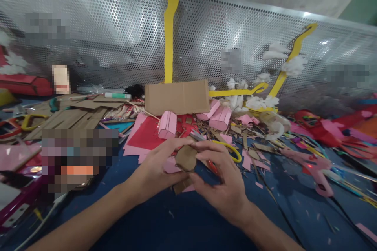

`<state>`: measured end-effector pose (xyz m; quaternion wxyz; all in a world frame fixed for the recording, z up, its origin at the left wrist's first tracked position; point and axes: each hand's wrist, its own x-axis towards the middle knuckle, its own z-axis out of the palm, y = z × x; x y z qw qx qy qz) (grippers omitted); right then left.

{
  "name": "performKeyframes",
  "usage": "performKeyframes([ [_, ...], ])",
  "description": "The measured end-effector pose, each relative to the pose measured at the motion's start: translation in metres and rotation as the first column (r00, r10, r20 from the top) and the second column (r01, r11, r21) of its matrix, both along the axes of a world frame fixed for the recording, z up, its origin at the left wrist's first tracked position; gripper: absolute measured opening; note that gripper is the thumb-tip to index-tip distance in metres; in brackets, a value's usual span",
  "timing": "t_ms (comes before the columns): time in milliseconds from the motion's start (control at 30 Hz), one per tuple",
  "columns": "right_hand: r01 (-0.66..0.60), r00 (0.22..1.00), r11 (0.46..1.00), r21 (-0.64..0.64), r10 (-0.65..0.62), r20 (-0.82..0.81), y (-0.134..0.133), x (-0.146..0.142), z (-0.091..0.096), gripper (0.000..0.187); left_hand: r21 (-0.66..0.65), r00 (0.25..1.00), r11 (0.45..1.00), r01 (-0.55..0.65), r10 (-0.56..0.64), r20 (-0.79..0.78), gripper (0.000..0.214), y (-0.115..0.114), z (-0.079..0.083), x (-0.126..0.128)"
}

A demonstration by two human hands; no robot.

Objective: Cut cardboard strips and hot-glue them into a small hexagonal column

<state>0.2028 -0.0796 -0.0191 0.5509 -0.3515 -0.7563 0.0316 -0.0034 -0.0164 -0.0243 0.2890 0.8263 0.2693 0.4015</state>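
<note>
Between both hands is a small octagonal cardboard piece, its flat brown face turned toward me. My left hand is closed on its left side, with some pink paper showing by the fingers. On the other side my right hand grips the same piece between fingers and thumb. Scissors with a yellow handle lie just behind my right hand. Further back stand pink paper-covered prisms with dark edge lines. A scrap of cardboard lies under the hands, partly hidden.
A pink hot glue gun with a lit red light lies at the right, its cable trailing forward. Behind are a cardboard box, yellow cut-out strips and a perforated metal panel. Cardboard sheets lie left.
</note>
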Motion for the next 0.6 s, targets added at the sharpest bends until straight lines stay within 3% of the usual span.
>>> performKeyframes([
  [133,-0.017,1.0,1.0,-0.01,0.018,0.019,0.002,0.0,-0.002,0.058,0.026,1.0,1.0,0.011,-0.011,0.014,0.062,-0.001,0.0,-0.001],
  [467,-0.089,0.992,0.996,-0.027,0.086,-0.088,0.0,-0.004,-0.009,0.062,0.141,0.999,0.99,0.023,-0.027,0.029,0.059,-0.002,0.0,-0.001],
  [600,-0.092,0.989,0.994,-0.051,0.085,-0.125,0.0,-0.005,-0.012,0.061,0.117,0.999,0.992,0.036,-0.038,0.015,0.062,-0.001,-0.001,-0.002],
])
